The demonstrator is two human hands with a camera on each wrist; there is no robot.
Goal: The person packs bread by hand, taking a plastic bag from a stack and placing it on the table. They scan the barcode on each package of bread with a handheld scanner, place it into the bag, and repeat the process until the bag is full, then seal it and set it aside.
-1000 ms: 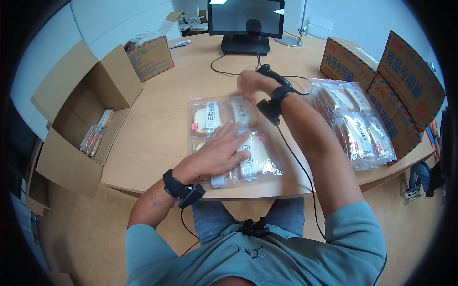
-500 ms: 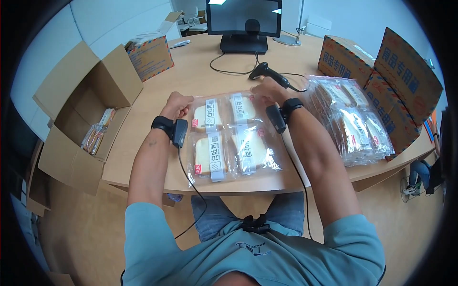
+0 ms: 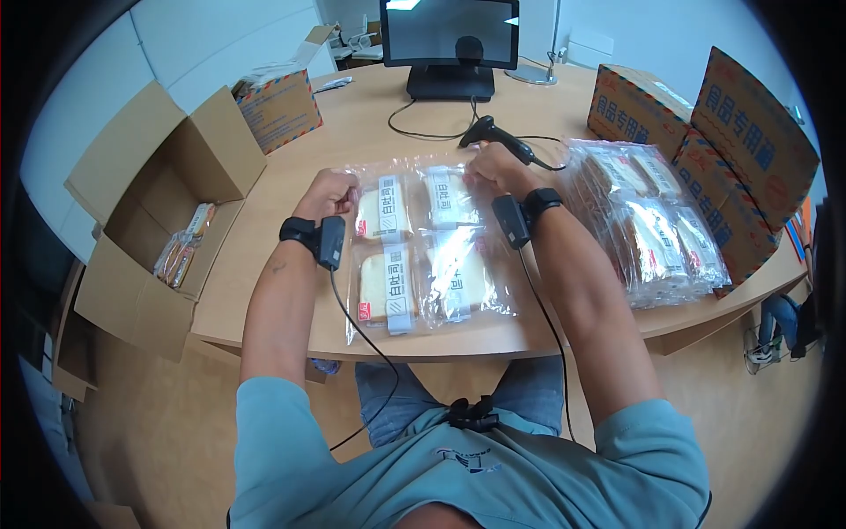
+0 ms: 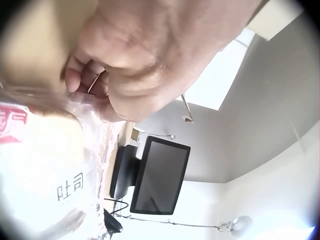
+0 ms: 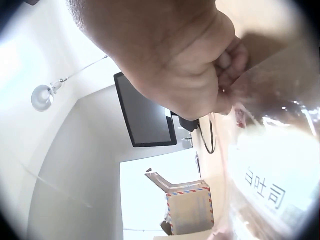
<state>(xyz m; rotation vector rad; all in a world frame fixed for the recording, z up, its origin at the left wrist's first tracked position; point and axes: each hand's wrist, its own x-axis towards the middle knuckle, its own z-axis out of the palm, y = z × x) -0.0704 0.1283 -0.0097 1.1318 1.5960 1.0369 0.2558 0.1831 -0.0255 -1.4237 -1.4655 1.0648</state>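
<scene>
A clear plastic bag of packaged white toast slices (image 3: 385,278) lies flat on the table in front of the person, the slices in two rows. At its far left corner the left hand (image 3: 328,192) pinches the bag's edge between thumb and curled fingers; the left wrist view shows the gathered film at the fingertips (image 4: 73,80). The right hand (image 3: 500,167) pinches the far right corner in the same manner, and the right wrist view shows that hand (image 5: 175,65) with the film drawn to its thumb. A black barcode scanner (image 3: 498,138) lies just beyond the right hand.
A stack of similar toast bags (image 3: 652,229) stands at the right beside printed cardboard boxes (image 3: 643,115). On the left, an open carton (image 3: 216,141) holds a few wrapped packs (image 3: 176,256). A monitor (image 3: 449,35) stands at the back, with another box (image 3: 280,110) to its left.
The left hand has moved from lying over the toast bag to its far left corner and pinches it. The right hand has settled on the far right corner.
</scene>
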